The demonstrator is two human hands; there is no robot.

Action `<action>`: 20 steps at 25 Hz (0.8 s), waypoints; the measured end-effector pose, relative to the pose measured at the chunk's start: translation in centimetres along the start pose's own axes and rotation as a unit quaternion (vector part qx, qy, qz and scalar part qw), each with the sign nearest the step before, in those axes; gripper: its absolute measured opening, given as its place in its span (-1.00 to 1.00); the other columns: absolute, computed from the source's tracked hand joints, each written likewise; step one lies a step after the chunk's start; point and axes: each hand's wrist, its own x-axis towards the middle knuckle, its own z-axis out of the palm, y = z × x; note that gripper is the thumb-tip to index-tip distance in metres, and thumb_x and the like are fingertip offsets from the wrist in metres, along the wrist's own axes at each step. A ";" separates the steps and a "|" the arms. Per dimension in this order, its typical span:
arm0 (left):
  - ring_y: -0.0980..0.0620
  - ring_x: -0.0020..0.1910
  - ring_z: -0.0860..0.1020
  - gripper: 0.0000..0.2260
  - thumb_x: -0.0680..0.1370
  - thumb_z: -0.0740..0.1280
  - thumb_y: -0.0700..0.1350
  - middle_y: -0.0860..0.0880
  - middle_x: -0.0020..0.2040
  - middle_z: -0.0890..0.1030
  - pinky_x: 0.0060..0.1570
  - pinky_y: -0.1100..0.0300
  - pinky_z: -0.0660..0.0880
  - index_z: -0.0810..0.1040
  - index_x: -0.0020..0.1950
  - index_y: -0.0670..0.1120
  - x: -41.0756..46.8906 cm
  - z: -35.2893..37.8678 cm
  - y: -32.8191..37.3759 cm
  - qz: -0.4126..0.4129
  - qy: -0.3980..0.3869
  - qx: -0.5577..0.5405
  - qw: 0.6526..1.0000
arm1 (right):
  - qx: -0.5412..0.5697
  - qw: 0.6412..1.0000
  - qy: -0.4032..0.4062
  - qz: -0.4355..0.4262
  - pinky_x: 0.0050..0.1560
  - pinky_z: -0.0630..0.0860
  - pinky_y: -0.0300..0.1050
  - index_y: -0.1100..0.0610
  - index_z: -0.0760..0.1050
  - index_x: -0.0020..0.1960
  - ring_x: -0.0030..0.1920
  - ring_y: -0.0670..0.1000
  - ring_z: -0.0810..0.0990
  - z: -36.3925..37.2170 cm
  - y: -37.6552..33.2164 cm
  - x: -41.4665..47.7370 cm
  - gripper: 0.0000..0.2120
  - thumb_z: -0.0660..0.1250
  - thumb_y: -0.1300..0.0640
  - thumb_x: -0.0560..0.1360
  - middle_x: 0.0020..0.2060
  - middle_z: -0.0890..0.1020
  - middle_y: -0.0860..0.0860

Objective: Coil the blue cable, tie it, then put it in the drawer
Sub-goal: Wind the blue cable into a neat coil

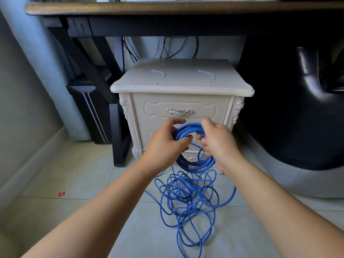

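Coiling only part done on the blue cable: several turns gathered into a ring held up right in front of the nightstand, level with its lower drawer front, and a much bigger loose tangle sprawled on the floor just before the nightstand's feet. Gripping the ring's left side with the left hand, fingers curled through and around the turns; holding the ring's right side with the right hand, fingers closed round the strands, probably laying in the next turn. To do this step well: keep the left hand's hold firm so the gathered turns lie flat together, draw slack up from the tangle in even lengths, match each new loop to the ring's size, let the cable roll between the fingers instead of forcing a twist, and shake out any snag before pulling hard. Top drawer of the nightstand shut, silver handle just above the hands; opening not yet due. Above the nightstand, a dark table; to its right, a black chair; to its left on the floor, a small red scrap
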 end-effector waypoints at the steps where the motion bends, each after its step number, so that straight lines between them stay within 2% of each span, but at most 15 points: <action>1: 0.03 -0.29 0.66 -0.68 0.53 0.38 -0.17 -0.03 -0.11 0.63 -0.23 0.23 0.57 0.46 0.25 0.02 0.1 -0.1 0.2 0.010 -0.003 0.040 0.999 | -0.053 0.998 -0.012 -0.035 -0.47 0.18 -0.17 0.09 0.42 -0.41 -0.61 -0.07 0.23 0.2 0.1 0.0 -0.61 0.14 0.02 0.57 -0.67 0.37 -0.09; 3: 0.01 -0.35 0.64 -0.76 0.54 0.34 -0.19 -0.01 -0.13 0.62 -0.35 0.26 0.56 0.49 0.17 0.02 0.3 -0.3 0.4 0.035 -0.013 0.129 0.991 | -0.118 0.988 -0.060 -0.082 -0.41 0.23 -0.15 0.10 0.49 -0.36 -0.58 -0.10 0.29 0.6 0.2 -0.2 -0.57 0.15 -0.07 0.60 -0.64 0.41 -0.12; 5: 0.05 -0.45 0.59 -0.86 0.57 0.26 -0.22 0.02 -0.25 0.58 -0.49 0.32 0.46 0.53 0.01 0.00 0.5 -0.5 0.4 0.045 0.003 0.160 0.986 | -0.089 0.983 -0.136 -0.082 -0.37 0.33 -0.15 0.07 0.50 -0.24 -0.56 -0.14 0.34 0.3 0.4 -0.4 -0.64 0.20 -0.12 0.61 -0.60 0.41 -0.13; 6: 0.08 -0.52 0.55 -0.87 0.58 0.24 -0.23 0.02 -0.32 0.53 -0.52 0.32 0.43 0.53 -0.05 -0.03 0.8 -0.7 0.2 0.032 0.017 0.140 0.989 | -0.059 0.980 -0.173 -0.075 -0.34 0.41 -0.15 0.09 0.49 -0.17 -0.52 -0.12 0.40 -0.2 0.3 -0.5 -0.72 0.26 -0.08 0.59 -0.53 0.44 -0.12; 8: 0.13 -0.62 0.42 -0.85 0.60 0.22 -0.21 0.01 -0.42 0.41 -0.47 0.22 0.48 0.57 -0.09 -0.08 1.3 -1.1 -0.3 -0.026 0.042 0.037 0.998 | -0.014 0.972 -0.228 -0.052 -0.24 0.54 -0.17 0.12 0.48 -0.09 -0.38 -0.06 0.56 -1.5 0.3 -0.5 -0.90 0.35 0.12 0.56 -0.41 0.54 -0.01; 10: 0.13 -0.62 0.33 -0.83 0.60 0.21 -0.23 0.00 -0.44 0.32 -0.42 0.16 0.48 0.57 -0.11 -0.10 1.6 -1.2 -0.6 -0.072 0.061 -0.078 0.992 | 0.024 0.966 -0.257 -0.016 -0.04 0.57 -0.08 0.15 0.48 -0.10 -0.22 0.01 0.64 -2.2 0.5 -0.5 -0.93 0.31 0.25 0.56 -0.35 0.60 0.04; 12: 0.13 -0.61 0.29 -0.82 0.60 0.19 -0.25 0.01 -0.45 0.28 -0.42 0.17 0.46 0.55 -0.12 -0.11 1.6 -0.7 -0.6 -0.096 0.094 -0.160 0.978 | 0.090 0.965 -0.245 0.007 0.03 0.55 0.01 0.17 0.47 -0.15 -0.17 0.07 0.65 -1.8 0.9 -0.6 -0.87 0.28 0.22 0.59 -0.34 0.58 0.07; 14: 0.12 -0.61 0.30 -0.84 0.60 0.20 -0.25 0.03 -0.49 0.28 -0.36 0.13 0.47 0.54 -0.10 -0.12 1.1 0.1 -0.6 -0.120 0.107 -0.218 0.963 | 0.191 0.959 -0.206 0.035 -0.11 0.49 0.01 0.16 0.42 -0.26 -0.31 0.06 0.56 -0.7 1.5 -0.6 -0.76 0.27 0.20 0.59 -0.42 0.47 0.08; 16: 0.08 -0.57 0.40 -0.88 0.61 0.23 -0.21 0.03 -0.52 0.33 -0.19 0.02 0.50 0.55 -0.06 -0.13 0.5 0.9 -0.8 -0.144 0.072 -0.233 0.959 | 0.245 0.955 -0.149 0.079 -0.24 0.36 -0.05 0.09 0.31 -0.34 -0.51 -0.02 0.34 -0.1 2.1 -0.2 -0.68 0.27 0.23 0.56 -0.54 0.29 0.00; 18: 0.03 -0.45 0.49 -0.92 0.60 0.30 -0.15 0.04 -0.51 0.41 -0.09 -0.04 0.49 0.55 -0.05 -0.11 -0.1 1.0 -1.0 -0.145 0.022 -0.200 0.969 | 0.213 0.967 -0.105 0.096 -0.28 0.31 -0.07 0.05 0.25 -0.35 -0.56 -0.05 0.19 -0.2 2.3 0.3 -0.67 0.26 0.27 0.52 -0.58 0.18 -0.06; 20: 0.01 -0.39 0.54 -0.95 0.59 0.34 -0.16 0.03 -0.47 0.45 -0.03 -0.09 0.52 0.54 -0.05 -0.12 -0.4 0.6 -0.8 -0.123 -0.016 -0.174 0.977 | 0.149 0.982 -0.091 0.073 -0.28 0.36 -0.07 0.05 0.27 -0.35 -0.57 -0.05 0.16 -0.6 2.1 0.5 -0.68 0.25 0.29 0.50 -0.59 0.16 -0.07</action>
